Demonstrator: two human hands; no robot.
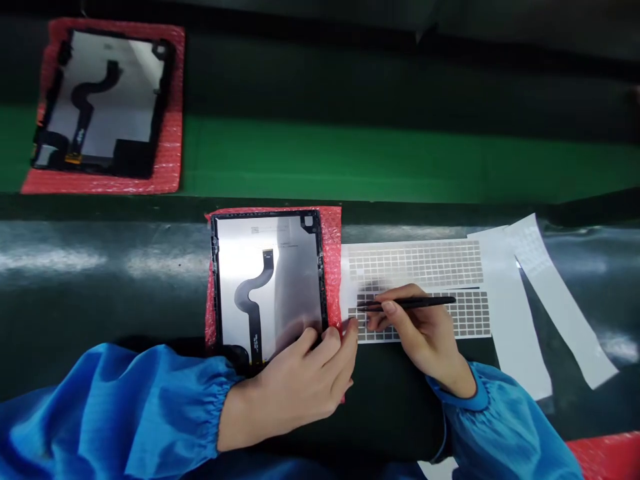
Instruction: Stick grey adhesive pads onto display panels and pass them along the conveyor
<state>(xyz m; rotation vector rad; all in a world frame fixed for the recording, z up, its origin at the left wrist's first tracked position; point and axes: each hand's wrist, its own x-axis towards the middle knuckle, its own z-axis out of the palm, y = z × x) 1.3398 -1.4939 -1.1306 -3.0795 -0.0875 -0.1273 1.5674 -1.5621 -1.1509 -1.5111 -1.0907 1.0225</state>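
Note:
My right hand (425,327) is closed round black tweezers (425,302), which lie nearly level with the tips pointing left. Those tips are over the left edge of a white sheet of small grey rectangular stickers (460,317). Across the lower right corner of a tablet display panel (295,287) rests my left hand (305,380), fingers stretched out, a fingertip at the sticker sheet's left edge. The panel has a black frame and a curved black ribbon cable (254,313). Beneath it is pink bubble wrap (331,233). My left hand hides the panel's lower right corner.
A second display panel (125,100) lies on pink bubble wrap at the upper left, beyond a green strip (320,160). Another sticker sheet (415,260) is just behind the first. White paper strips (560,300) spread out to the right. More pink wrap (607,457) shows lower right.

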